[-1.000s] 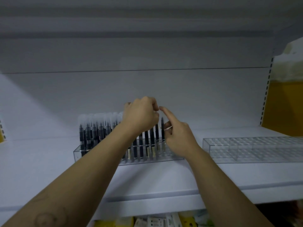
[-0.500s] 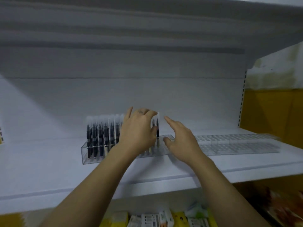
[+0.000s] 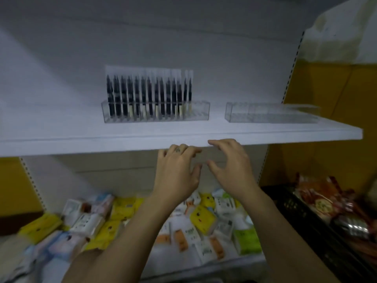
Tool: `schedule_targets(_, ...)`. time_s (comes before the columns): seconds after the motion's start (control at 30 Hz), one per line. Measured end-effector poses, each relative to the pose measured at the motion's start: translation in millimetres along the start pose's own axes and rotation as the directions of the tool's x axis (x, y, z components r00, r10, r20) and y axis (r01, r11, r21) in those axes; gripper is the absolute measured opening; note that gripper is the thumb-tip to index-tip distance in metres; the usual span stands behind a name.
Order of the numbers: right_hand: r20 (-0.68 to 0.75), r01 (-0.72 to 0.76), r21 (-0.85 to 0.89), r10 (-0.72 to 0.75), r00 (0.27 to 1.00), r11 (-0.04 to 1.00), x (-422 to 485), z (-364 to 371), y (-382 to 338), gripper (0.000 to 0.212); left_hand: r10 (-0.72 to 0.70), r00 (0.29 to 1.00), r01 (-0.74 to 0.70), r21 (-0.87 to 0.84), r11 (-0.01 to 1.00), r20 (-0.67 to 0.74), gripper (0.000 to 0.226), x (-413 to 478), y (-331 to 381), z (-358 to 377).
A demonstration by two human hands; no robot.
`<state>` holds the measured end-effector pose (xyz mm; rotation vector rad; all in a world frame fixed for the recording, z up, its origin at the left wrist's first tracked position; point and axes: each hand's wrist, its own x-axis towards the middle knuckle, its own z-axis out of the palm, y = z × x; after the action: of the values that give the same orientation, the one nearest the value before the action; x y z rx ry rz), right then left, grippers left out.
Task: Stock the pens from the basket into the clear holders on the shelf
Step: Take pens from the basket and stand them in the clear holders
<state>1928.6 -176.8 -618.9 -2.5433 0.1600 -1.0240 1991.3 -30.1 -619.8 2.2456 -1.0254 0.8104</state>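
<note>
In the head view, a long clear plastic holder [image 3: 201,112] is seen near the middle of the white shelf [image 3: 61,137], set back from its front edge. Black pens in clear sleeves [image 3: 149,94] are stood upright in its left and middle slots. A second clear plastic holder [image 3: 271,115] is set toward the shelf's right end; only clear slots are seen in it. The left hand [image 3: 177,172] and right hand [image 3: 231,170] are held side by side just below the front edge. Their fingers are loosely spread and nothing is held. Small yellow, white and green packs [image 3: 122,209] are piled on the lower shelf. Red and orange bags [image 3: 322,199] are kept in a black crate [image 3: 295,207] at the right.
</note>
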Motion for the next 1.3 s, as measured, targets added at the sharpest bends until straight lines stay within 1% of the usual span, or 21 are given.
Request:
schedule_targets(0.07,0.060,-0.044,-0.026,0.046,0.997,0.999,-26,12,9,0.043,-0.040,0.995,0.041,-0.005,0.999,0.095,0.033,-24,0,14)
schedule_targets(0.13,0.158,-0.122,-0.065,0.131,0.979,0.990,-51,26,18,0.046,-0.074,0.982,0.080,-0.026,0.996,0.173,0.039,-46,-2,29)
schedule_targets(0.23,0.291,-0.207,-0.093,0.225,0.930,0.974,-86,47,36,0.052,-0.109,0.956,0.128,-0.053,0.990,0.274,0.043,-77,-6,50)
schedule_targets(0.33,0.367,-0.250,-0.107,0.272,0.890,0.962,-117,67,56,0.054,-0.150,0.916,0.177,-0.041,0.983,0.372,0.045,-107,-13,74)
schedule_targets(0.43,0.442,-0.309,-0.147,0.341,0.829,0.940,-147,89,74,0.054,-0.186,0.864,0.219,-0.016,0.976,0.467,0.049,-142,-21,99)
schedule_targets(0.53,0.539,-0.343,-0.186,0.387,0.748,0.921,-178,113,90,0.053,-0.226,0.791,0.262,0.020,0.965,0.568,0.053,-174,-27,122)
schedule_targets(0.63,0.635,-0.392,-0.221,0.437,0.637,0.893,-205,140,105,0.055,-0.258,0.721,0.322,0.018,0.947,0.644,0.058,-194,-29,146)
schedule_targets(0.73,0.686,-0.451,-0.246,0.483,0.544,0.858,-229,161,115,0.049,-0.284,0.647,0.378,0.026,0.925,0.707,0.060,-215,-30,163)
schedule_targets(0.8,0.722,-0.451,-0.298,0.508,0.470,0.841,-245,172,124,0.046,-0.293,0.590,0.412,0.031,0.911,0.752,0.060,-230,-32,171)
schedule_targets(0.87,0.770,-0.424,-0.323,0.495,0.402,0.846,-260,182,135,0.035,-0.293,0.534,0.443,0.033,0.896,0.793,0.054,-243,-35,180)
schedule_targets(0.93,0.806,-0.389,-0.338,0.477,0.350,0.857,-275,193,149,0.014,-0.307,0.486,0.475,0.047,0.879,0.819,0.047,-252,-39,189)
schedule_targets(0.97,0.824,-0.357,-0.349,0.465,0.324,0.866,-281,197,155,0.008,-0.314,0.458,0.494,0.056,0.868,0.831,0.044,-255,-41,194)
schedule_targets(1.03,0.849,-0.314,-0.386,0.467,0.248,0.868,-290,202,164,0.004,-0.314,0.396,0.512,0.077,0.856,0.863,0.043,-261,-44,205)
schedule_targets(1.07,0.860,-0.306,-0.391,0.463,0.213,0.868,-294,204,169,0.003,-0.326,0.352,0.525,0.103,0.845,0.877,0.045,-264,-45,211)
schedule_targets(1.13,0.866,-0.279,-0.424,0.476,0.154,0.862,-304,209,181,0.012,-0.348,0.270,0.559,0.148,0.816,0.898,0.045,-269,-47,224)
schedule_targets(1.2,0.872,-0.234,-0.444,0.478,0.109,0.865,-313,215,193,0.016,-0.372,0.223,0.584,0.182,0.791,0.901,0.043,-278,-47,241)
schedule_targets(1.23,0.881,-0.223,-0.432,0.462,0.102,0.874,-315,219,197,0.016,-0.378,0.201,0.590,0.196,0.783,0.904,0.042,-282,-46,248)
schedule_targets(1.3,0.880,-0.291,-0.432,0.469,0.071,0.854,-320,229,204,0.016,-0.365,0.147,0.623,0.200,0.756,0.919,0.038,-294,-44,265)
